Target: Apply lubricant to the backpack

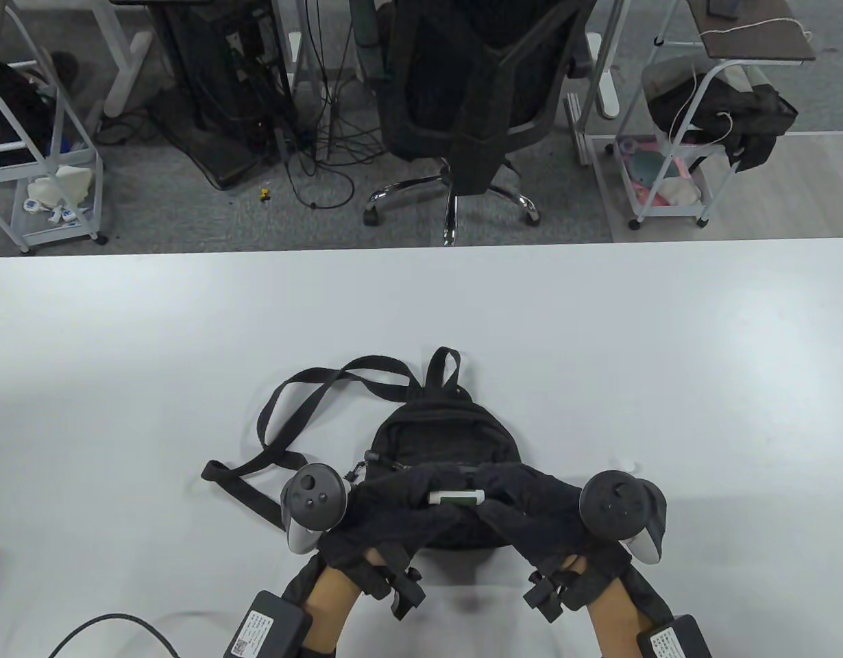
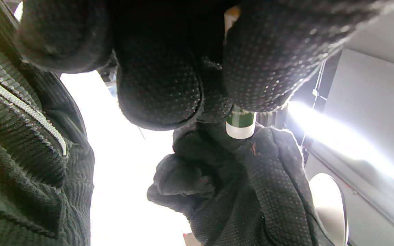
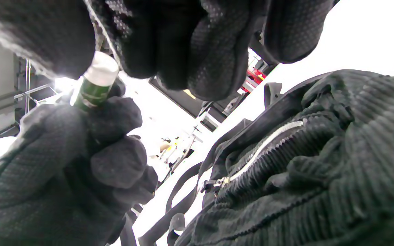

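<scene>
A small black backpack (image 1: 442, 439) lies flat on the white table (image 1: 188, 343), its straps spread to the left. Its silver zipper shows in the right wrist view (image 3: 265, 147) and the left wrist view (image 2: 22, 106). Both hands hover just above the backpack's near part. My left hand (image 1: 408, 499) grips the body of a small green lubricant bottle (image 1: 456, 498) with a white cap. My right hand (image 1: 498, 499) pinches the cap end (image 3: 97, 73) between thumb and fingers. The bottle also shows in the left wrist view (image 2: 240, 122).
A small white object (image 1: 624, 466) lies on the table just behind the right hand's tracker. A black cable (image 1: 99, 627) runs in at the bottom left. An office chair (image 1: 476, 103) and carts stand beyond the table's far edge.
</scene>
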The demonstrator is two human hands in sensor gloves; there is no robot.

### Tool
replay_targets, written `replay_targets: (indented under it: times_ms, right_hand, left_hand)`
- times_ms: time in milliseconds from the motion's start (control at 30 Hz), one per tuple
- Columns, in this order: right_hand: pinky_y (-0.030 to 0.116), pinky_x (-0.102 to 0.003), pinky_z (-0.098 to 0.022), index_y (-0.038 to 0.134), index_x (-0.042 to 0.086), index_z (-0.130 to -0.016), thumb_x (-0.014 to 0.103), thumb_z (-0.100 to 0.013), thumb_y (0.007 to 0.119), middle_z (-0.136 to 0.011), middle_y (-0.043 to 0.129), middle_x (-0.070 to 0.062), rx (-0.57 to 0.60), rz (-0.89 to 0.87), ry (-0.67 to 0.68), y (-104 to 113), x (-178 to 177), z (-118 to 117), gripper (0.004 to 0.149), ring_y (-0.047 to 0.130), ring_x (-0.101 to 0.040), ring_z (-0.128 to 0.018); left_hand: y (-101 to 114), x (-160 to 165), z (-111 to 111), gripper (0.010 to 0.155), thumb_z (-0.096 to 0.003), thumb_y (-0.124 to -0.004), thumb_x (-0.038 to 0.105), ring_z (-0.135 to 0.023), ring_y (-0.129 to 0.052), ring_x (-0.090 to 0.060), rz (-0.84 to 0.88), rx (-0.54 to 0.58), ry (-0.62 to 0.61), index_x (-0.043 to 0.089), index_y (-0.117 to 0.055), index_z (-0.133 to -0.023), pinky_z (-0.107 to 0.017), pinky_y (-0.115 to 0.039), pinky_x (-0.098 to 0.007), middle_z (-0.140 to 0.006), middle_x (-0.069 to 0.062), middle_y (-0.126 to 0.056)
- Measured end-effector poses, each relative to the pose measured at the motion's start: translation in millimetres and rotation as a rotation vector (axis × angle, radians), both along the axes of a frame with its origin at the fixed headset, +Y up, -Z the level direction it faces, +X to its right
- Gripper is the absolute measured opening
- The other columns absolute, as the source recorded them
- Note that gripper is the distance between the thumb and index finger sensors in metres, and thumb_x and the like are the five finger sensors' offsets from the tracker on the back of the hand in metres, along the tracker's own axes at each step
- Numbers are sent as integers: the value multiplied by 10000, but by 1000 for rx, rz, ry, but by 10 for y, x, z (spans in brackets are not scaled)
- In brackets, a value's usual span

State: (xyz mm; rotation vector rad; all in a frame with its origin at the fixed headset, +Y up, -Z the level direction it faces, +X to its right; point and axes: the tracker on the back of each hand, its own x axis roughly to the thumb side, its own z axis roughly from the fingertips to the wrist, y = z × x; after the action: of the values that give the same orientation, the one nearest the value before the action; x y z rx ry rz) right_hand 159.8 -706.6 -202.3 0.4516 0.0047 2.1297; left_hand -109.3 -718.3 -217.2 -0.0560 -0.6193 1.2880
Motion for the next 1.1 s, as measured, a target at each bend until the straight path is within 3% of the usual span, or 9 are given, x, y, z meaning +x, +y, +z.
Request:
replay_targets:
  times_ms: [167,367,467,600,800,933,1033,1100]
  right_hand:
    - [723,-565,-653,733,386,-956,508,-471,906,-956,815,59,16,-2,20,34,-24,25,529,990,-196,-746]
    - [724,-577,-638,793,346,-930,575,-502,769,-924,855,26,-30,-29,44,-15,-15,-11,486,1005,-226,-712]
    - [713,-577,-650,702,351,-996,588,-477,838,-982,792,30,-24,-35,37,-14,-1,-17,587,976,-226,-760]
    - [709,-578,-662,701,387,-980,514,-468,908,-983,789,57,-17,-27,51,-17,-10,-18,567,976,-203,-768]
    - [712,-586,-646,791,345,-934,594,-499,767,-934,846,24,-54,-48,61,-67,-18,-37,502,993,-236,-730]
    - [705,-579,-660,677,369,-1002,578,-473,861,-989,780,42,-35,-43,54,-48,-2,-28,598,971,-215,-768]
    - [707,-579,-661,706,383,-975,523,-479,885,-971,799,54,-27,-39,57,-34,-19,-11,546,979,-207,-758]
    - [714,-575,-655,730,371,-965,542,-489,840,-953,819,49,-26,-21,50,-41,-28,-11,517,985,-207,-748]
  left_hand:
    - [7,3,4,537,-401,-997,361,-416,-1109,-273,-3,8,-12,112,-882,-863,-352,-928,-502,-687,-73,-1023]
    - [16,8,12,533,-396,-1007,366,-420,-1108,-270,-1,27,-12,117,-893,-854,-354,-928,-502,-683,-68,-1025]
    - [12,5,-1,533,-395,-1011,376,-422,-1106,-261,-9,41,-14,134,-890,-854,-358,-929,-495,-676,-50,-1024]
    - [11,-6,0,532,-390,-1019,386,-423,-1105,-255,-8,48,-12,147,-893,-848,-361,-930,-491,-669,-36,-1026]
    - [13,-13,3,530,-387,-1021,385,-421,-1108,-253,-5,57,-6,151,-895,-846,-361,-931,-490,-668,-33,-1028]
    - [12,-12,4,531,-387,-1021,386,-425,-1107,-254,-8,56,0,153,-893,-847,-362,-930,-492,-669,-31,-1028]
    - [8,-4,18,531,-387,-1022,385,-420,-1109,-254,-12,57,-2,150,-895,-846,-360,-931,-490,-666,-31,-1031]
    - [12,2,29,527,-389,-1020,386,-421,-1110,-252,-17,64,4,150,-897,-843,-359,-932,-490,-666,-33,-1031]
